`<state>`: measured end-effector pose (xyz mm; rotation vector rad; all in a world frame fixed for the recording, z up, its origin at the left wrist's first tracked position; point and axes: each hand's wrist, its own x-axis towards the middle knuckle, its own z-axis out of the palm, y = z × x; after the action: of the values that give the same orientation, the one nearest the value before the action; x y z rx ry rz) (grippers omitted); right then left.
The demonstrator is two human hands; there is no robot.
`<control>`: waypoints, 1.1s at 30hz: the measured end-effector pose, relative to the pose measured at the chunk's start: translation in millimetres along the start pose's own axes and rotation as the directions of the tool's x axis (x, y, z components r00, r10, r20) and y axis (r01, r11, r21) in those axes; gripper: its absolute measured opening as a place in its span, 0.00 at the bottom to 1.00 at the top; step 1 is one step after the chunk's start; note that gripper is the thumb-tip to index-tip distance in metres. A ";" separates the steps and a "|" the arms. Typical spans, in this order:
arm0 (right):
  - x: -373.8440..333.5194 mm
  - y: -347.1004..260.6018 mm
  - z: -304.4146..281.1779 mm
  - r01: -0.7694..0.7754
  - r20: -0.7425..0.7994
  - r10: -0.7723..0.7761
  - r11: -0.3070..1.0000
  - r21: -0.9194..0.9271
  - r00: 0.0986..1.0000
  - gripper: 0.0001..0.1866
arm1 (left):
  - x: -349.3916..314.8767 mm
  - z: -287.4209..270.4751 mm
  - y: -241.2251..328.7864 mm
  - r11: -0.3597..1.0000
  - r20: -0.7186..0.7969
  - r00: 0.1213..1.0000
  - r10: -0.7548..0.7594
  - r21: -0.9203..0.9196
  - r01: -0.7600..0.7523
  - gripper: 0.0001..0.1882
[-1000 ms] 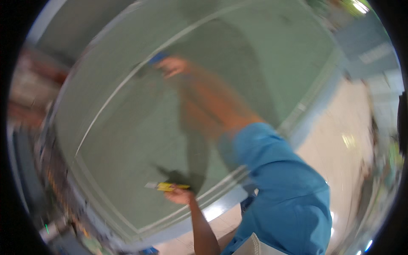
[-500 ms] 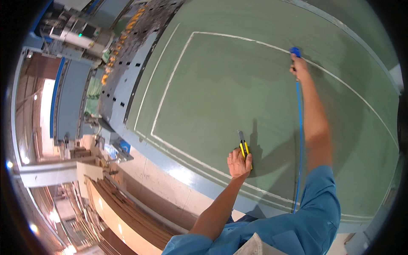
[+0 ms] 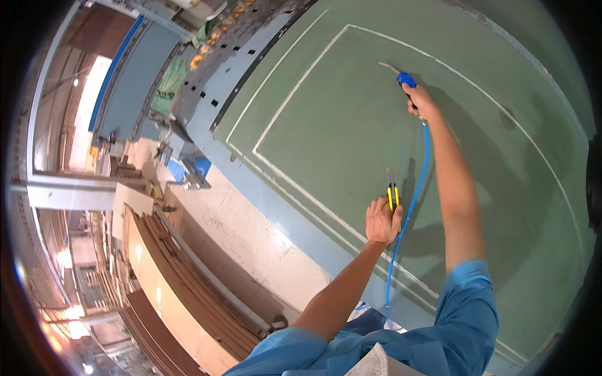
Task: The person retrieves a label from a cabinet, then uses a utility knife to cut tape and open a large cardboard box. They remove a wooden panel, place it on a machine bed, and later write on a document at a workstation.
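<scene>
My right hand [image 3: 421,102] is wrapped round a blue air blow gun [image 3: 406,79], its thin nozzle pointing to the far left over a large green surface [image 3: 338,131]. From the gun's grip a blue hose [image 3: 416,200] curves down past my left hand to the near edge by my body. In my left hand [image 3: 381,222], closed, is a yellow and black utility knife [image 3: 393,195] with its blade end pointing away from me. White lines [image 3: 301,81] form a frame on the green surface, and both hands are inside it.
Along the far left edge of the green surface runs a machine bed [image 3: 207,88] with dark square holes. A blue-grey metal rim [image 3: 282,222] borders the near left side. Stacked brown boards [image 3: 188,276] stand at lower left, beside a pale floor [image 3: 232,213].
My right hand has swung the blow gun left, inside the white line, and the hose now bends. My left hand has shifted right with the knife. The whole view has also shifted.
</scene>
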<state>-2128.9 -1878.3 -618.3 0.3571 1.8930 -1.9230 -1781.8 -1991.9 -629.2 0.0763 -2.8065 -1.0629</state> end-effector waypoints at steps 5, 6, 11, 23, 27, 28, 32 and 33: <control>-125.6 17.9 -25.1 -0.009 0.332 0.182 0.887 -0.461 0.926 0.20 | -4.6 -3.2 -0.2 0.992 -0.041 0.999 -0.015 -0.123 0.010 0.20; -160.1 30.6 -29.9 -0.035 0.297 0.192 0.885 -0.464 0.935 0.20 | -5.5 -4.9 -0.3 0.988 -0.051 0.998 -0.022 -0.152 0.014 0.20; -384.5 110.5 -91.8 -0.361 0.000 0.384 0.868 -0.342 0.923 0.20 | -16.2 -16.0 -12.7 0.910 0.043 0.994 -0.101 -0.400 0.109 0.21; -967.1 394.7 -83.4 -0.231 -0.844 0.383 0.920 0.315 0.376 0.19 | -272.0 -182.6 -199.6 0.709 0.352 0.908 -0.228 -0.579 0.402 0.17; -992.0 432.4 -35.2 0.332 -0.856 0.424 0.794 0.509 0.297 0.17 | -421.0 -209.7 -228.8 0.836 0.435 0.848 -0.302 -0.307 0.455 0.24; -989.3 438.5 -23.2 0.322 -0.830 0.510 0.766 0.557 0.226 0.18 | -453.0 -209.6 -220.6 0.872 0.510 0.795 -0.328 -0.159 0.462 0.25; -1007.6 471.8 35.4 0.175 -0.634 0.408 0.735 0.655 0.657 0.20 | -557.4 -180.3 -135.1 0.899 0.819 0.574 0.007 -0.257 0.355 0.28; -1016.8 485.3 41.0 0.321 -0.621 0.365 0.615 0.720 0.693 0.20 | -581.9 -163.7 -103.6 0.883 0.874 0.471 0.117 -0.308 0.353 0.27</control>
<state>-1005.1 -1797.9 -578.4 1.6470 1.1344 -2.7887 -1182.3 -2120.5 -641.9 -0.4864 -3.2497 -2.3594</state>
